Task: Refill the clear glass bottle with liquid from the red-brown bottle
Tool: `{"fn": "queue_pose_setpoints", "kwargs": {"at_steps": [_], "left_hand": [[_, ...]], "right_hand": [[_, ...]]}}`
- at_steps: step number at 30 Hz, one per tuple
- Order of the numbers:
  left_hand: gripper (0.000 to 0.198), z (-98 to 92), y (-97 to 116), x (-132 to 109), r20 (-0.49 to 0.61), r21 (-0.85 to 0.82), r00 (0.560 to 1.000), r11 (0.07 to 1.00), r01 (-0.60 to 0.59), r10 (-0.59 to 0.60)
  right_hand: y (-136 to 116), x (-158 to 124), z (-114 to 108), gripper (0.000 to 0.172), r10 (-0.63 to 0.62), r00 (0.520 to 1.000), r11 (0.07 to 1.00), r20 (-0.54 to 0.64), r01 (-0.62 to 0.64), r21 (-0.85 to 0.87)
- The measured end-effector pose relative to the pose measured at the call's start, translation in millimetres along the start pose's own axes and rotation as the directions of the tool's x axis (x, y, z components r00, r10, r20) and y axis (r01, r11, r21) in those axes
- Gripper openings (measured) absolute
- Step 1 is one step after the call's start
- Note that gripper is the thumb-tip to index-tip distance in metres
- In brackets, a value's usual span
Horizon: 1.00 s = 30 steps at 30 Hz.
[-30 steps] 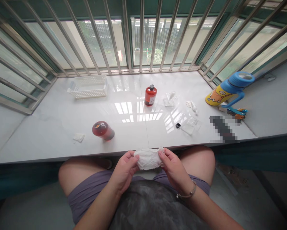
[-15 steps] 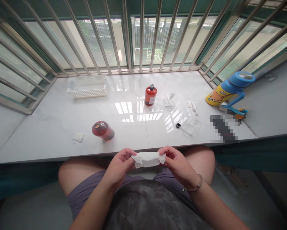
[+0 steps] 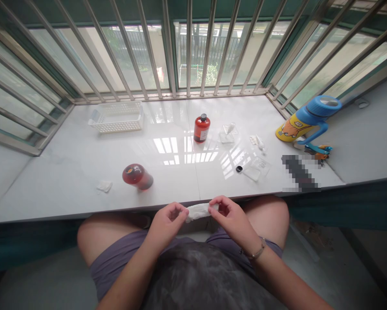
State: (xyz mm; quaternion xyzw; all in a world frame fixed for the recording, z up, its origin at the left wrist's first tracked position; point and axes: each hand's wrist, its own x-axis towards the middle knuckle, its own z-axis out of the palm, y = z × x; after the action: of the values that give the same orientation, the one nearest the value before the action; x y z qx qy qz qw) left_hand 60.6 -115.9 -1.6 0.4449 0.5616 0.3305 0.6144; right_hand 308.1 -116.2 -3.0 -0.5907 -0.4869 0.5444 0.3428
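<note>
Between my two hands a white tissue [image 3: 198, 212] is stretched in a narrow, folded strip, just off the table's front edge and above my lap. My left hand [image 3: 170, 219] pinches its left end between thumb and fingers. At the other end my right hand [image 3: 228, 213], with a bracelet at the wrist, pinches it the same way. On the table [image 3: 167, 189] beyond my left hand stands an uncapped red-brown bottle [image 3: 138, 176]. Left of that bottle lies a small crumpled tissue piece [image 3: 104, 186].
Farther back stand a capped red bottle [image 3: 201, 129], a clear holder [image 3: 227, 134] and a white perforated basket [image 3: 117, 118]. A black cap [image 3: 239, 169] lies beside a clear plastic piece [image 3: 257, 169]. To the right are a blue-yellow flask [image 3: 305, 120] and a pixelated dark object [image 3: 300, 172]. Metal bars line the window.
The tissue has become narrower, from a wider folded band to a thin strip. My hands have come closer together along it, each still pinching an end.
</note>
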Motion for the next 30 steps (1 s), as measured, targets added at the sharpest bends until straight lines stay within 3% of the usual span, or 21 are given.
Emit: {"fn": "queue_pose_setpoints", "kwargs": {"at_steps": [3, 7, 10, 14, 18, 22, 25, 27, 30], "left_hand": [[0.026, 12.0, -11, 2, -0.049, 0.067, 0.999, 0.998, 0.002, 0.001], [0.044, 29.3, -19, 5, 0.010, -0.124, 0.993, 0.985, 0.118, -0.118], [0.042, 35.6, -13, 3, 0.067, -0.291, 0.978, 0.934, 0.206, -0.195], [0.042, 33.5, -2, -3, 0.139, -0.438, 0.954, 0.848, 0.299, -0.265], [0.049, 29.7, 3, -7, 0.151, -0.485, 0.939, 0.804, 0.343, -0.310], [0.054, 20.9, 1, -7, 0.164, -0.327, 0.930, 0.871, 0.367, -0.330], [0.055, -1.0, -4, -4, 0.178, -0.055, 0.946, 0.957, 0.283, -0.270], [0.053, -25.1, -9, -3, 0.217, 0.177, 0.951, 0.967, 0.183, -0.220], [0.046, -71.1, -22, -4, 0.198, 0.554, 0.950, 0.827, 0.094, -0.240]], "right_hand": [[0, -3, 8, 0.015, -0.196, 0.980, 0.950, -0.045, 0.178, -0.257], [-2, -10, 23, 0.023, -0.522, 0.847, 0.711, 0.098, 0.496, -0.499], [-4, -14, 32, 0.025, -0.574, 0.778, 0.587, 0.257, 0.609, -0.533], [-3, -16, 37, 0.025, -0.598, 0.735, 0.547, 0.319, 0.665, -0.508], [4, -12, 31, 0.021, -0.620, 0.742, 0.588, 0.254, 0.654, -0.476], [8, -2, 3, 0.022, -0.626, 0.775, 0.639, 0.085, 0.573, -0.514], [8, 6, -39, 0.015, -0.605, 0.783, 0.664, -0.145, 0.395, -0.635], [11, 10, -72, 0.014, -0.614, 0.740, 0.635, -0.275, 0.256, -0.729], [24, 14, -114, 0.019, -0.652, 0.663, 0.540, -0.367, 0.066, -0.839]]}}
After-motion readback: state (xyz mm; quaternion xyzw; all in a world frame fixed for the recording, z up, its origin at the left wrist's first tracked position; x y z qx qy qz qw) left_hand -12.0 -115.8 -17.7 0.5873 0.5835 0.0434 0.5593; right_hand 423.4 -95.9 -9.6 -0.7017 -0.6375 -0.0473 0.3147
